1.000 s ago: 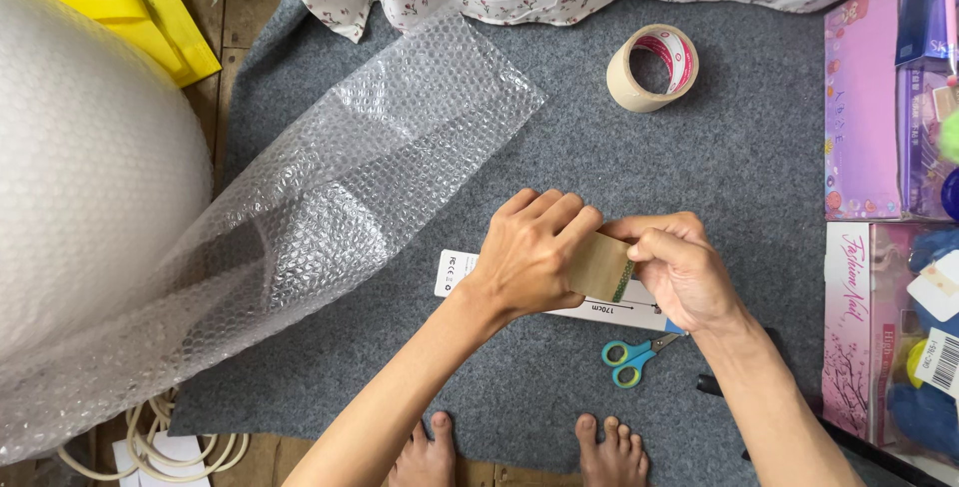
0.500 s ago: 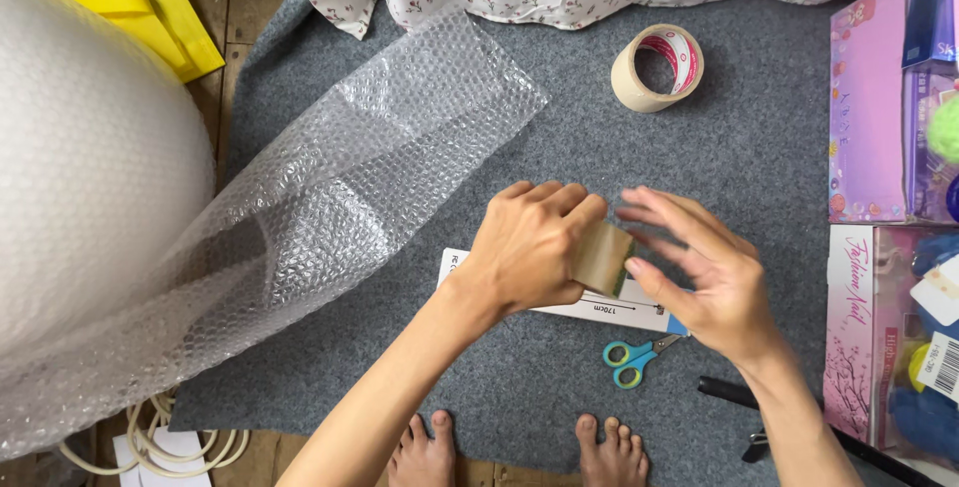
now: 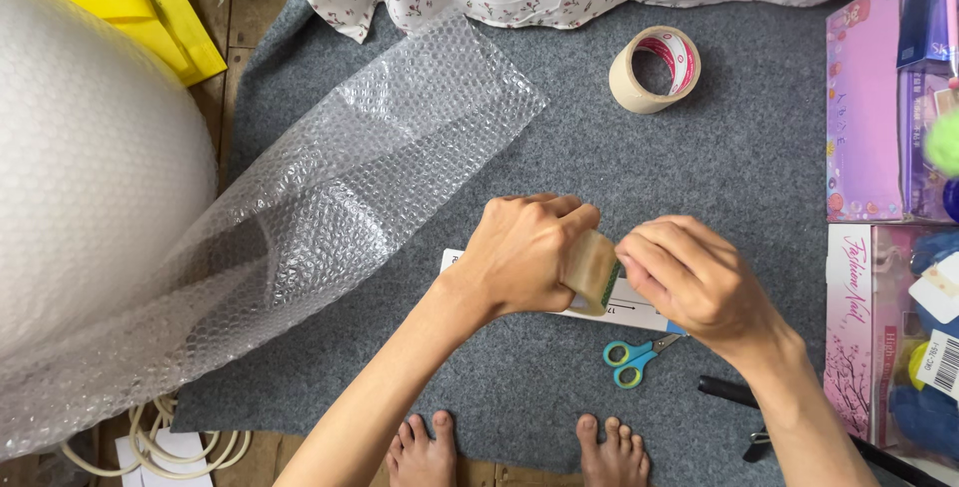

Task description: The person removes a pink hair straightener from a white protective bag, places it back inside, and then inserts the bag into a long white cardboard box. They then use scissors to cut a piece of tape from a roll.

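My left hand [image 3: 524, 257] grips a small roll of tan tape [image 3: 591, 270], holding it upright above a grey mat [image 3: 759, 167]. My right hand [image 3: 699, 282] is right beside the roll, its fingertips curled against the roll's edge. Under both hands lies a flat white box with a label [image 3: 639, 307], mostly hidden. Small blue and green scissors [image 3: 634, 357] lie just below my right hand.
A big roll of bubble wrap [image 3: 90, 167] fills the left side, with a loose sheet [image 3: 370, 167] spread over the mat. A wider tape roll [image 3: 654, 69] stands at the back. Pink boxes [image 3: 864, 107] line the right edge. A black tool [image 3: 729, 392] and my bare feet [image 3: 519, 447] are near the bottom.
My right hand came off the tape roll with fingers spread half a second ago, and has now returned to the roll's edge with fingers curled. The left hand kept its grip.
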